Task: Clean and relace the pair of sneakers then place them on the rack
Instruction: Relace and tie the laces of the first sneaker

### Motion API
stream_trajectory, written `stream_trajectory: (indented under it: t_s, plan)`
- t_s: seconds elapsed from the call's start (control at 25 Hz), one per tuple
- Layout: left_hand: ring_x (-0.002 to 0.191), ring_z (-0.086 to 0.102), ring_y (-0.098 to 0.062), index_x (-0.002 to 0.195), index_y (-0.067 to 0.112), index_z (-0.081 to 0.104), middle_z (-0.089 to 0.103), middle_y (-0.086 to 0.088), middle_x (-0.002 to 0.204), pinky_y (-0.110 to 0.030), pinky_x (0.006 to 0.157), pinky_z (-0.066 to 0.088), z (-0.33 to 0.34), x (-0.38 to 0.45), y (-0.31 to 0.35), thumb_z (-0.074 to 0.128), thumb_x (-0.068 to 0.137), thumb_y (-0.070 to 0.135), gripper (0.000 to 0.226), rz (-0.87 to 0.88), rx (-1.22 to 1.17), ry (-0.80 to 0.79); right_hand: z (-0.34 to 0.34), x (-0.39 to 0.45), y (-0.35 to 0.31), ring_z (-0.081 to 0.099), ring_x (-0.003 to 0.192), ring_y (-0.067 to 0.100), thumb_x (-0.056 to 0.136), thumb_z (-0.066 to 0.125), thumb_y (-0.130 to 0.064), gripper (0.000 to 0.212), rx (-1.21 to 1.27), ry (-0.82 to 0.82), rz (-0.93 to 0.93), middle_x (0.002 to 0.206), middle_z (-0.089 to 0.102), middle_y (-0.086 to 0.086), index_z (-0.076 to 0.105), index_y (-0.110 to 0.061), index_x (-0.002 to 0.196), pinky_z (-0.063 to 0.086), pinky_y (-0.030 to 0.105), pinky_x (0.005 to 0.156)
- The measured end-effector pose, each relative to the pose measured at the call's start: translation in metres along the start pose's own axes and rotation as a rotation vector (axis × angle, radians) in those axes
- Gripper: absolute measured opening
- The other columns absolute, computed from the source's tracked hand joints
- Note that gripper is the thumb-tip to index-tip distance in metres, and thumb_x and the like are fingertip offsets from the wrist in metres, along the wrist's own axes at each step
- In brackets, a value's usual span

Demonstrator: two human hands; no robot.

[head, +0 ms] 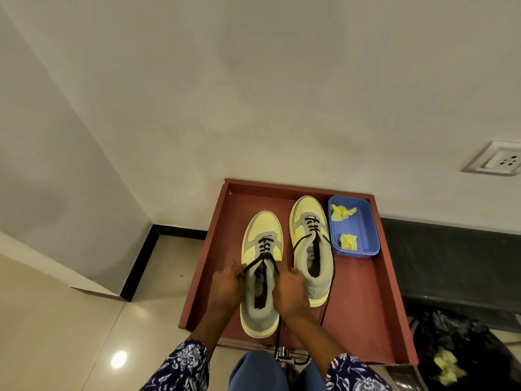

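Two yellow-and-grey sneakers stand side by side, toes toward 12 o'clock, on a reddish-brown tray-like rack top (366, 306) set against a pale wall. The near sneaker (260, 280) sits at the left and closer to the person; the far sneaker (311, 249) stands at its 2 o'clock, just beside it and pushed further back.

Both hands work at the collar of the near sneaker. The left hand (225, 286), at the shoe's 9 o'clock, has its fingers curled and pinches one end of the black lace (263, 246), which runs taut from the upper eyelets to the fingers. The right hand (290, 292), at the shoe's 3 o'clock, is curled against the collar and grips the other side of that lace; a loose length of it trails down past the heel toward 6 o'clock.

The far sneaker's own black lace (313, 224) is threaded through its lower eyelets, with a free end hanging along its right side over the tray.

At 3 o'clock of the far sneaker, touching or nearly touching it, sits a blue plastic tub (366, 244) holding two crumpled yellow wipes (341, 211). A black bin bag (462, 340) with more yellow scraps lies at 4 o'clock, off the tray.
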State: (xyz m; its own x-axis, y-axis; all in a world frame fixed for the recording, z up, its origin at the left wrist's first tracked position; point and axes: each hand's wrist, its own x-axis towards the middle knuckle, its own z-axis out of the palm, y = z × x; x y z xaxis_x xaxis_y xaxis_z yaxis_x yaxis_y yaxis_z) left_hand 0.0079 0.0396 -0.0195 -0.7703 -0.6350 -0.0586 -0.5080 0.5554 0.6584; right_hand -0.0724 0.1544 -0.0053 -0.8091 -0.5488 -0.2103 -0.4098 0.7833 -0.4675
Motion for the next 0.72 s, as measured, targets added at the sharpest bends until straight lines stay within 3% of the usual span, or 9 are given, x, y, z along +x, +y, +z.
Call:
stream_trajectory:
  t_s: [0.08,0.2,0.36,0.44,0.56,0.72]
  plan:
    - [0.08,0.068,-0.025,0.113,0.008,0.065,0.072,-0.014,0.097,-0.029,0.078,0.054,0.003,-0.003,0.004,0.042,0.095,0.007,0.03,-0.059,-0.016,-0.005,-0.001,-0.003,0.001,0.061,0.102,0.031,0.094,0.04,-0.007,0.027,0.014,0.007,0.036,0.112,0.062,0.018,0.046,-0.002,0.119,0.044,0.031,0.075]
    - [0.08,0.066,-0.023,0.116,0.007,0.062,0.071,-0.014,0.096,-0.025,0.08,0.052,0.003,-0.011,0.009,0.04,0.096,0.012,0.03,-0.089,-0.033,-0.022,-0.001,-0.007,-0.001,0.062,0.1,0.032,0.094,0.04,-0.01,0.026,0.048,0.004,0.068,0.111,0.065,0.019,0.052,0.0,0.114,0.046,0.032,0.077]
    - [0.082,0.066,-0.027,0.108,0.007,0.061,0.07,-0.014,0.092,-0.033,0.077,0.054,-0.001,-0.019,0.015,0.043,0.092,0.033,0.035,-0.139,-0.088,-0.118,0.002,-0.017,-0.01,0.064,0.095,0.033,0.096,0.037,-0.021,0.03,0.143,0.011,0.08,0.105,0.067,0.019,0.054,0.001,0.11,0.045,0.03,0.07]
    - [0.09,0.065,-0.027,0.105,0.006,0.059,0.069,-0.013,0.098,-0.033,0.08,0.051,-0.001,-0.017,0.016,0.048,0.089,0.041,0.041,-0.179,-0.038,-0.213,0.004,-0.023,-0.014,0.062,0.1,0.033,0.097,0.038,-0.027,0.036,0.149,-0.021,0.093,0.109,0.065,0.02,0.048,0.001,0.117,0.046,0.031,0.072]
    - [0.098,0.062,-0.029,0.106,0.002,0.057,0.066,-0.015,0.106,-0.031,0.08,0.047,0.0,-0.018,0.018,0.054,0.088,0.035,0.037,-0.236,0.046,-0.288,0.005,-0.024,-0.015,0.058,0.11,0.032,0.096,0.042,-0.024,0.046,0.083,-0.088,0.141,0.12,0.06,0.019,0.034,0.003,0.133,0.048,0.034,0.082]
    - [0.099,0.062,-0.028,0.109,-0.004,0.06,0.066,-0.018,0.108,-0.024,0.073,0.044,-0.001,-0.021,0.023,0.049,0.092,0.016,0.029,-0.206,-0.016,-0.2,0.004,-0.021,-0.018,0.06,0.11,0.031,0.094,0.041,-0.014,0.04,0.041,-0.095,0.168,0.12,0.06,0.019,0.039,0.005,0.13,0.049,0.033,0.084]
